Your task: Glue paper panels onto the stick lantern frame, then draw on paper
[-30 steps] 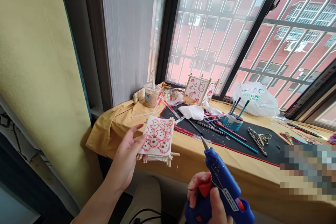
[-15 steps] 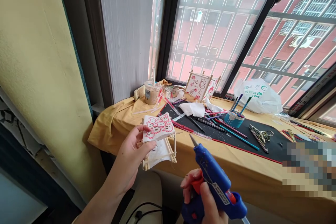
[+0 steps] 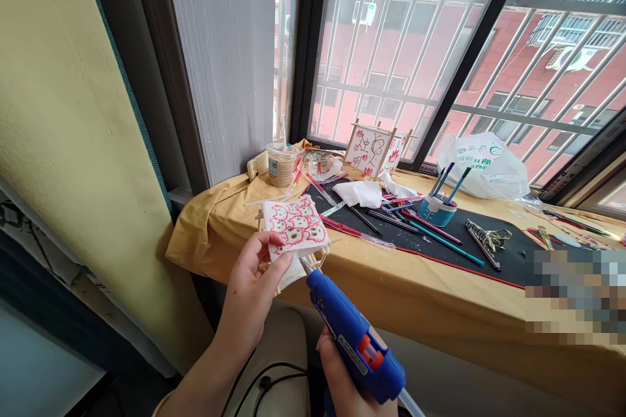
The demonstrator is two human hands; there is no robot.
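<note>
My left hand (image 3: 252, 283) grips a small lantern (image 3: 295, 233) made of wooden sticks and white paper with red drawings, held in front of the ledge's near edge. My right hand (image 3: 345, 381) is wrapped round the handle of a blue hot-glue gun (image 3: 353, 335). The gun's metal nozzle touches the lantern's lower stick frame, under the drawn panel. A clear glue stick pokes out of the gun's back end.
A ledge under a yellow cloth (image 3: 430, 293) carries a black mat (image 3: 440, 241) strewn with pens and sticks, a blue cup (image 3: 437, 210) of pens, white tissue (image 3: 360, 193), a finished lantern (image 3: 374, 153), a drink cup (image 3: 280, 164), a plastic bag (image 3: 482, 166). Barred window behind.
My right hand swung the glue gun left and up until its nozzle met the lantern. My left hand tilted the lantern, turning the drawn panel upward again.
</note>
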